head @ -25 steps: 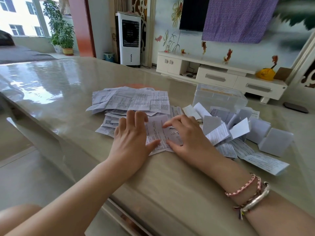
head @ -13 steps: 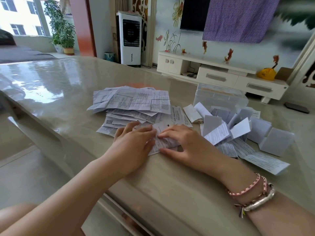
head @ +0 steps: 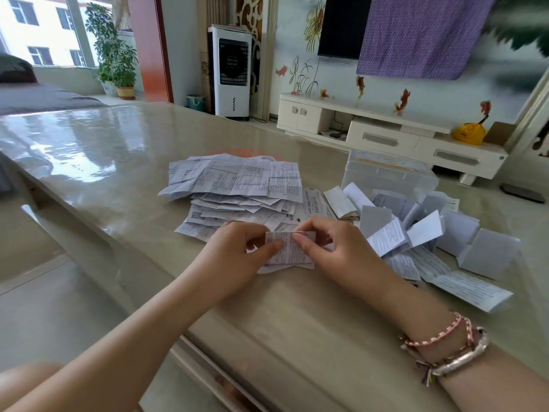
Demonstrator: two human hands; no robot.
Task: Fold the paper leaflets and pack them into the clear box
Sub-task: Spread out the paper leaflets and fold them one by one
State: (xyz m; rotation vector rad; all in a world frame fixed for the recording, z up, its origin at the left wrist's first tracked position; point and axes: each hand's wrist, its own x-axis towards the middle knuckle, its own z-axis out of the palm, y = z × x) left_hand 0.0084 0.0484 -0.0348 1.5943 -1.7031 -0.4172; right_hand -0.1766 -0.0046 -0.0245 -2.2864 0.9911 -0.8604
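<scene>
**Leaflet pinched between both hands on a glossy table**

On the glossy beige table (head: 118, 162), the left hand (head: 237, 254) and right hand (head: 335, 251) each pinch a folded leaflet (head: 289, 248), top edge running left-right; its print is unreadable. Behind lies the flat leaflet pile (head: 237, 182); right, folded leaflets (head: 430, 233) crowd before the clear box (head: 386, 171).

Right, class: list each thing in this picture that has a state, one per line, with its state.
Leaflet in hand: partly folded, pinched by both hands.
Left hand: pinching the leaflet.
Right hand: pinching the leaflet.
Flat leaflets: unfolded, stacked.
Folded leaflets: heaped, unpacked.
Clear box: contents unclear.
</scene>
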